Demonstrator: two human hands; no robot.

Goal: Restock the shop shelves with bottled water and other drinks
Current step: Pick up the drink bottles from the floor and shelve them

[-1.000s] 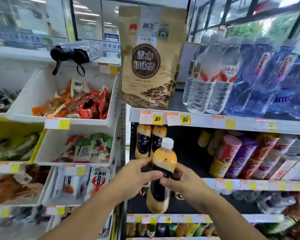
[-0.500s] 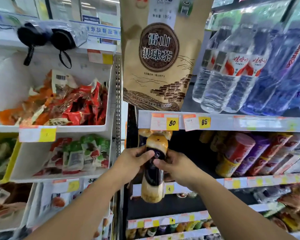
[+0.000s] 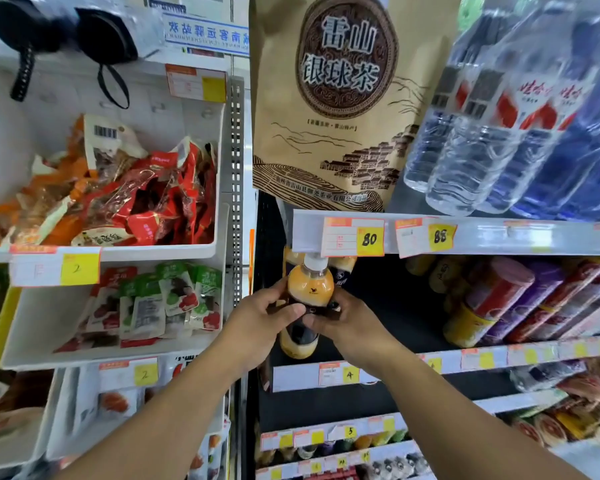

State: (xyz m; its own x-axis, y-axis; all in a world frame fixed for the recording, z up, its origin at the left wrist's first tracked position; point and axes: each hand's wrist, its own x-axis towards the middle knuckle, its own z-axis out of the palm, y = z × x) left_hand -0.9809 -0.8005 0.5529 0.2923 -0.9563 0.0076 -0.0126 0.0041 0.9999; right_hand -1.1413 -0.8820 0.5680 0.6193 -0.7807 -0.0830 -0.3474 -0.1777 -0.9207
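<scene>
Two bare forearms come up from the bottom edge, no sleeves showing anywhere along them, wrists free of watch or band; the left hand (image 3: 262,320) and right hand (image 3: 347,323) wear no gloves and no rings, short plain nails

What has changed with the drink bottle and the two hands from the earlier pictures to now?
Both hands, left hand and right hand, carried the milk tea bottle up and forward into the shelf bay, so its white cap is now just under the price-tag rail. Neither hand let go. The matching bottles behind and the tea bag above stayed put.
</scene>
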